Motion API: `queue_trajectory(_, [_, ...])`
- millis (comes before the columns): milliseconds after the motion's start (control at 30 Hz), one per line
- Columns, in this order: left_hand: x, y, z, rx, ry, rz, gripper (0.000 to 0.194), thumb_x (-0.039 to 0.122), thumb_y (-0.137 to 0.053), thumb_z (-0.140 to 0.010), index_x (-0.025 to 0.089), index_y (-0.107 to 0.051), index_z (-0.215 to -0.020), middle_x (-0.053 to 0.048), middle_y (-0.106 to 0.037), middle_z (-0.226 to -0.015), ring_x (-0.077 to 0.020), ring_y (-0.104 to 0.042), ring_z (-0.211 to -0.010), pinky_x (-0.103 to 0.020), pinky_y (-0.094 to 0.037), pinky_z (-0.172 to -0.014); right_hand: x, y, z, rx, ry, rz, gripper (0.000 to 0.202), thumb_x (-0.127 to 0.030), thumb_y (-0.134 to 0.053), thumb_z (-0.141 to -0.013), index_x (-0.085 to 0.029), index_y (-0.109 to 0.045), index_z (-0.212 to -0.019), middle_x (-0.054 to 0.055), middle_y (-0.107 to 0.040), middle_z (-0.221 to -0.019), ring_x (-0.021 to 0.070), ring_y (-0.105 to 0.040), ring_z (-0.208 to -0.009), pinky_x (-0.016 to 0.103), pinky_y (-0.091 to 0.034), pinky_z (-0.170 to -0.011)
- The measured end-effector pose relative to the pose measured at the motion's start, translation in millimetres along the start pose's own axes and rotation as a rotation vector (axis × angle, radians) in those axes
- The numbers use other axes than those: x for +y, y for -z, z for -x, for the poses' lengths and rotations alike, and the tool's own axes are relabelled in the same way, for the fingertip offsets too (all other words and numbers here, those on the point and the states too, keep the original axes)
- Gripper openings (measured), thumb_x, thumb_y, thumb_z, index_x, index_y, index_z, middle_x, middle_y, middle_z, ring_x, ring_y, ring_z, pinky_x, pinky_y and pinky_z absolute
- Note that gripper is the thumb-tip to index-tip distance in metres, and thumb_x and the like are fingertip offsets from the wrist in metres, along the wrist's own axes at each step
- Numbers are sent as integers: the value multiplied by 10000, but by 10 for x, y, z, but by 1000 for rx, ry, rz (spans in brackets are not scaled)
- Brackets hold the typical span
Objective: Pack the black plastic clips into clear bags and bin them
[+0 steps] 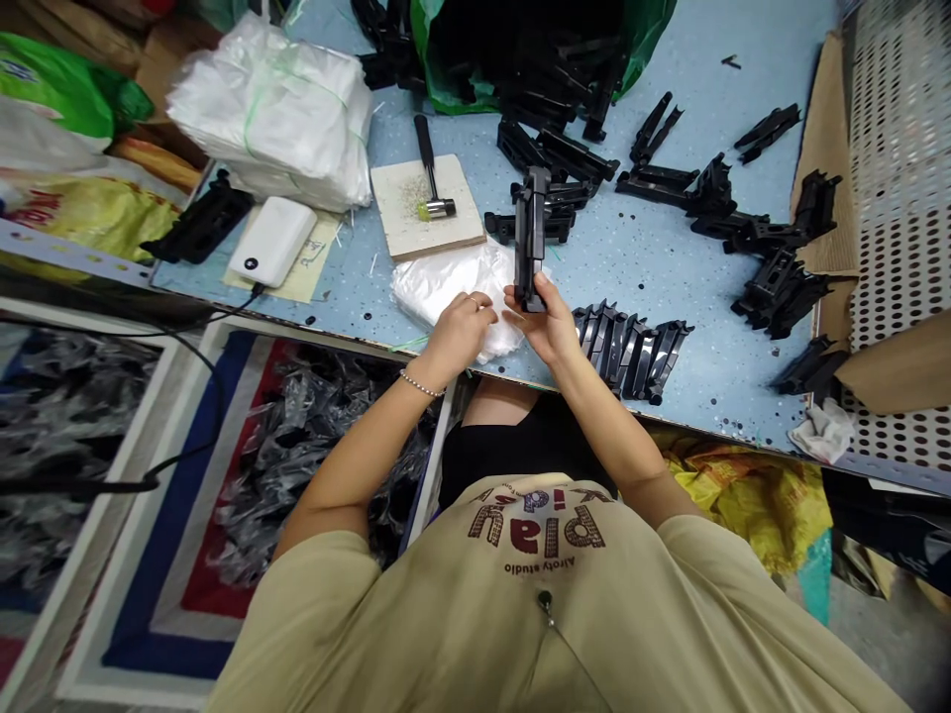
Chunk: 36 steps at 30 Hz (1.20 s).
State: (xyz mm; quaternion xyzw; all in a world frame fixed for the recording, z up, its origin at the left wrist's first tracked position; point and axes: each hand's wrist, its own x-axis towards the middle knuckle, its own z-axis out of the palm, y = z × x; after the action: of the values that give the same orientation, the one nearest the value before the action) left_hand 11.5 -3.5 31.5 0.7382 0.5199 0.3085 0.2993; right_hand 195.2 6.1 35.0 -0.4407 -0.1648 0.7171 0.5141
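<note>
In my right hand [551, 325] a long black plastic part [530, 233] is held upright, gripped near its lower end. My left hand [462, 335], with a ring and a beaded bracelet, rests on a stack of clear plastic bags [438, 282] at the table's front edge. Its fingers are bent and pressed together on the film of the bags. Just right of my right hand stands a row of similar black parts [631, 347]. More loose black parts [569, 158] lie behind the one I hold.
A small hammer [426, 158] lies on a wooden board [461, 223]. At the left are a tied bundle of white bags [282, 109] and a white power bank [272, 241]. A green sack [438, 69] holds black parts. Crates [200, 515] of bagged parts stand below left; a perforated panel [906, 198] bounds the right.
</note>
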Motion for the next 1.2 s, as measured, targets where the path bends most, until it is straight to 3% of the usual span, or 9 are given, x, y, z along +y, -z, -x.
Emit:
queue_trajectory(167, [3,334,-40,159,-6,-188,289,99,-520,-892,201,-734,-1057,-140,-689,-1255,-331,-584,-1195,-516,-448,-1136,96,40,18,45,-1,-46,370,-541,-854,-798,-222,-682,-874,1,-790,-790,138,-740,-719,298,-635,-875])
queue_trajectory(267, [13,334,-41,94,-3,-136,284,163,-621,-871,209,-758,-1116,-102,-710,-1249,-301,-636,-1159,-442,-509,-1082,36,79,169,-20,-1,-41,371,-544,-848,-803,-219,-693,-892,13,-793,-814,155,-744,-746,317,-645,-880])
queue_trajectory(367, [-17,229,-27,125,52,-127,132,270,-705,-880,189,-779,-953,-90,-739,-1066,-267,-679,-996,-406,-556,-969,-66,195,417,-137,-43,-43,395,-548,-830,-806,-190,-718,-929,42,-802,-862,153,-725,-742,278,-647,-760])
queue_trajectory(500, [-97,147,-7,245,47,-101,193,163,-684,-862,193,-772,-1031,-56,-740,-1069,-152,-628,-742,-321,-573,-827,-76,433,721,-397,-291,-84,488,-635,-669,-910,-153,-705,-978,65,-780,-793,115,-609,-571,181,-487,-437])
queue_trajectory(600, [-142,163,20,194,-43,-76,440,106,-601,-891,213,-708,-1304,-76,-711,-1307,-141,-671,-846,-289,-591,-836,73,539,826,-552,-598,-218,545,-625,-473,-1024,-116,-665,-982,86,-755,-757,80,-478,-482,144,-395,-356])
queue_trajectory(767, [-169,204,159,202,-154,-152,511,83,-476,-960,225,-632,-1425,-103,-668,-1419,-208,-649,-1300,-345,-565,-1064,371,493,754,-511,-864,-515,639,-625,-255,-1094,-104,-612,-996,39,-634,-664,72,-446,-485,97,-393,-329])
queue_trajectory(967, [-223,227,350,220,-34,-379,344,68,-474,-938,192,-724,-1140,-145,-663,-1466,-304,-693,-1248,-472,-577,-1082,411,419,583,-460,-852,-601,667,-671,-183,-1091,-140,-577,-1006,-36,-511,-615,72,-431,-449,88,-401,-323])
queue_trajectory(1100, [-182,185,380,188,-40,-409,541,44,-466,-949,173,-610,-1455,-143,-557,-1611,-310,-696,-1274,-460,-590,-1087,368,374,566,-487,-842,-614,590,-654,-261,-1091,-153,-565,-1021,-48,-508,-620,76,-427,-460,99,-407,-329])
queue_trajectory(1200, [-33,40,458,102,-212,-335,626,36,-442,-971,198,-510,-1572,-128,-506,-1655,-290,-713,-1271,-428,-614,-1072,350,328,537,-498,-812,-546,488,-614,-381,-1083,-172,-562,-979,-69,-485,-598,71,-391,-442,94,-353,-315])
